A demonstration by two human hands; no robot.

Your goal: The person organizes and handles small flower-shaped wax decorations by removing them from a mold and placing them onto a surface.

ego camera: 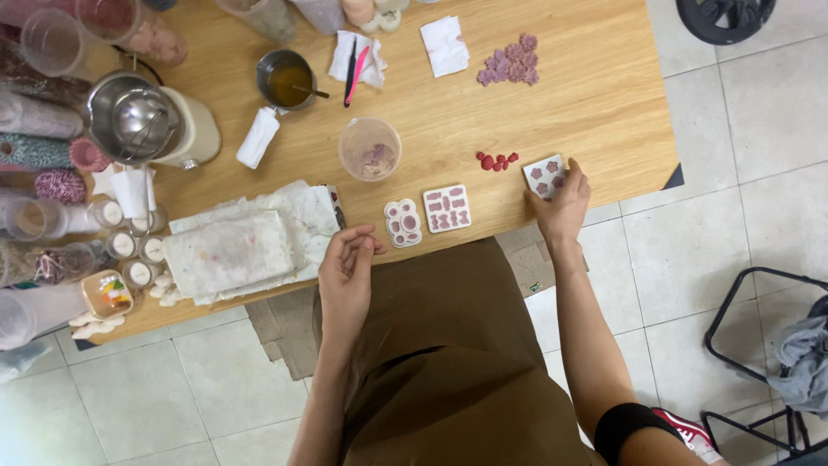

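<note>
The right hand is reaching out to the far right of the worktop and is resting its fingertips on a small white mould with pink-filled cavities, gripping it lightly by its near edge, probably to steady it or draw it closer. That mould is lying close to the worktop's front edge, just beside a little cluster of red pieces. The left hand is hovering at the front edge of the worktop with its fingers loosely curled and nothing in it, its fingertips nearing a rounded white mould; a rectangular mould with pink shapes is sitting just to the right of that one, so all three are lining up within easy reach of the person.

Farther back, a clear plastic cup with a pinkish residue is standing near the middle, and a heap of purple pieces is lying well apart, seemingly set aside. On the left, stained paper towels are covering the surface, likely as a pad, with a metal bowl behind them.
</note>
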